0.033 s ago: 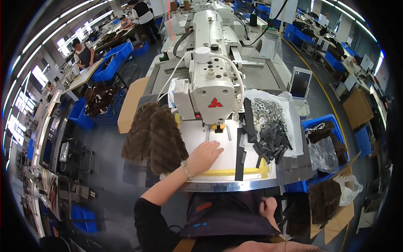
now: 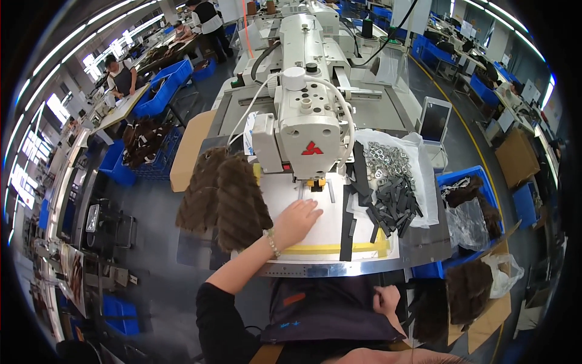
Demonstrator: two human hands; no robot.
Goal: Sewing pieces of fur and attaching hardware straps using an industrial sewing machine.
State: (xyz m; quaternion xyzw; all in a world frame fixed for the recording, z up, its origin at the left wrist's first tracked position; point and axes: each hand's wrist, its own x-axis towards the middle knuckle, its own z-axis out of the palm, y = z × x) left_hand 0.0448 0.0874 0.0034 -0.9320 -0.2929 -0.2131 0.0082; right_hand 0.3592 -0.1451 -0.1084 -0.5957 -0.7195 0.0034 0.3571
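My left hand (image 2: 297, 219) lies on the white work plate (image 2: 330, 233) with its fingers stretched out and holding nothing. Its fingertips are just in front of the yellow-and-black presser foot (image 2: 315, 184) of a large sewing machine (image 2: 308, 130). A narrow slot (image 2: 331, 193) shows in the plate right of the foot. Beside my left wrist, two brown fur pieces (image 2: 240, 203) lie on the left of the table. Below the table's front edge, near my dark apron (image 2: 327, 306), my right hand (image 2: 387, 298) is loosely curled, with no object visible in it.
On the right lie metal rings (image 2: 388, 159), short black strips (image 2: 397, 203) and a long black strip (image 2: 347, 227). Yellow tape (image 2: 339, 249) runs along the plate's front. A small screen (image 2: 434, 120), a blue bin (image 2: 445, 179) and more fur (image 2: 470, 291) are farther right.
My left hand has shifted very slightly on the plate. The fingers of my right hand have moved a little, and one fingertip now points out more.
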